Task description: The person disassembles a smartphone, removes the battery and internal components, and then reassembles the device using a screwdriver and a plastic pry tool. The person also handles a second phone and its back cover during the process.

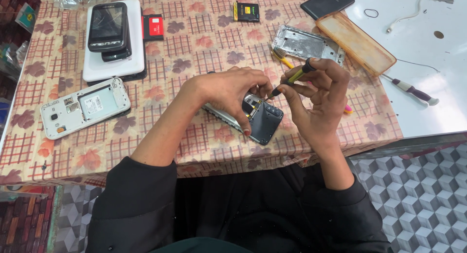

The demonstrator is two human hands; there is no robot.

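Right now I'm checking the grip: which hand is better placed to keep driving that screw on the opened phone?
Right. The right hand holds the screwdriver, its tip on the opened phone. The left hand is busy steadying it.

The worktop [58,151] is covered by a checked cloth [204,34] printed with leaves; a white surface [418,53] adjoins it. The floor [418,194] is patterned with grey cubes.

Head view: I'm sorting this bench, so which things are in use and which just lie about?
In use: opened dark phone, steadied by left hand; yellow-black screwdriver in right hand.

Lying about: white backless phone, stacked phones, metal frame, orange case, loose battery, purple-handled screwdriver.
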